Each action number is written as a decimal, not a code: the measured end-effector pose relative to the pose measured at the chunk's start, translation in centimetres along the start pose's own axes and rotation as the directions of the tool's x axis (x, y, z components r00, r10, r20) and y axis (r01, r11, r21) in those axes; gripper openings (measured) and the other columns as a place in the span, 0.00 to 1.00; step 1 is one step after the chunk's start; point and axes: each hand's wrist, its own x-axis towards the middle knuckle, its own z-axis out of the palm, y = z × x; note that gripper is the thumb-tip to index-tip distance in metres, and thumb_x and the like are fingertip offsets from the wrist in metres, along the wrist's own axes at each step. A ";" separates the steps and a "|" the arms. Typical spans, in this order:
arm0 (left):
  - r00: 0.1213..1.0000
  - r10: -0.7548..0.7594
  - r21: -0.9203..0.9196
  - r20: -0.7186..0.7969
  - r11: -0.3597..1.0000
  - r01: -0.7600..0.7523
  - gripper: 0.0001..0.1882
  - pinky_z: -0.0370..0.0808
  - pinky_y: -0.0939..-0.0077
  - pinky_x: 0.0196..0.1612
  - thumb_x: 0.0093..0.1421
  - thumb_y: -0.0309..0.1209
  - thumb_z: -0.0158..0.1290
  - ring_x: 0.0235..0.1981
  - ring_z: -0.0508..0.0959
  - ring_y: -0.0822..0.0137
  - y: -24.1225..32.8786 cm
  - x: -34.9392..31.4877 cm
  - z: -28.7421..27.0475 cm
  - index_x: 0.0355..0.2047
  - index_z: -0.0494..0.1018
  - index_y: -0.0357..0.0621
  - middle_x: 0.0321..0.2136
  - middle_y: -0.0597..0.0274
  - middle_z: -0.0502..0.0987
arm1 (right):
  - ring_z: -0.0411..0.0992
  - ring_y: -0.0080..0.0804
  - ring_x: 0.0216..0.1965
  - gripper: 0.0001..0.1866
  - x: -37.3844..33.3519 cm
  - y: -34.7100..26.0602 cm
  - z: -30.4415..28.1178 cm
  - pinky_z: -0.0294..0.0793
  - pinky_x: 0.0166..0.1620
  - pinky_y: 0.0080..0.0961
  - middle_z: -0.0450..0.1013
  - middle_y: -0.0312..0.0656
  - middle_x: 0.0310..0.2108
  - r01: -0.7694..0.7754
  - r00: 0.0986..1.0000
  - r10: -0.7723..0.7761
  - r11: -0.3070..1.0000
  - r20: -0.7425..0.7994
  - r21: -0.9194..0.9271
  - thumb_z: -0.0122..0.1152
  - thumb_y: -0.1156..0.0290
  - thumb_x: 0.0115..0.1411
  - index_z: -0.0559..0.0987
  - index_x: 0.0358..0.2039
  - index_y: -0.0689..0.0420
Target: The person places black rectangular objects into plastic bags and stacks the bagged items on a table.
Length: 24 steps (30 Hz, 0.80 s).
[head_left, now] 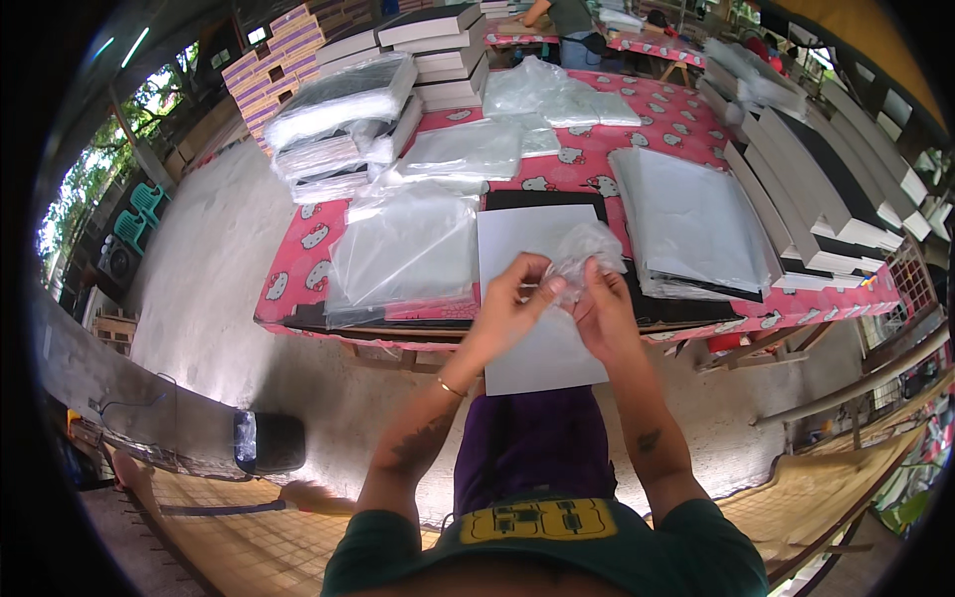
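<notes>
Both of my hands hold a crumpled clear plastic bag (589,247) over a large white sheet (517,234). My left hand (519,298) pinches the bag's near side between thumb and fingers. My right hand (605,310) grips it from the other side, its thumb pressed on the plastic. The sheet lies on a black board (545,199) and its near end hangs past the table edge. To the left lies a pile of flat clear plastic bags (403,249). On the right is a stack of white sheets in plastic (691,219), with black showing beneath.
A pink patterned cloth covers the table (542,184). Wrapped stacks (343,109) stand at the far left, beside thick black-topped pads (448,55). Grey-and-black blocks (816,189) line the right side. A person (574,35) stands at a farther table. A broom (308,499) lies behind me at left.
</notes>
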 end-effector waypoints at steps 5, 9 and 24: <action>0.980 0.041 0.038 -0.196 0.999 -0.035 0.09 0.66 0.84 0.29 0.65 0.31 0.49 0.23 0.67 0.80 -1.5 0.5 -5.5 0.30 0.70 0.40 0.20 0.71 0.68 | 0.74 0.27 0.38 0.11 -0.6 -2.7 -2.2 0.75 0.42 0.28 0.73 0.35 0.35 0.004 1.000 -0.005 0.997 0.017 0.071 0.51 0.61 0.66 0.71 0.42 0.53; 0.973 -0.208 -0.355 -0.098 0.921 0.161 0.07 0.64 0.85 0.28 0.65 0.32 0.49 0.23 0.65 0.82 -0.1 -0.4 -3.7 0.32 0.69 0.42 0.23 0.74 0.66 | 0.74 0.29 0.39 0.17 -2.1 -0.1 -0.9 0.74 0.44 0.27 0.72 0.35 0.34 -0.077 0.989 0.109 0.956 0.097 -0.283 0.50 0.63 0.66 0.67 0.53 0.54; 0.768 0.139 0.620 0.626 0.510 -0.597 0.16 0.75 0.62 0.31 0.50 0.18 0.50 0.27 0.77 0.45 6.4 -0.1 -4.0 0.42 0.70 0.31 0.36 0.42 0.74 | 0.72 0.37 0.29 0.13 -3.5 -9.0 5.9 0.72 0.33 0.31 0.66 0.42 0.37 0.581 0.787 0.219 0.052 0.577 -0.812 0.63 0.72 0.54 0.77 0.41 0.56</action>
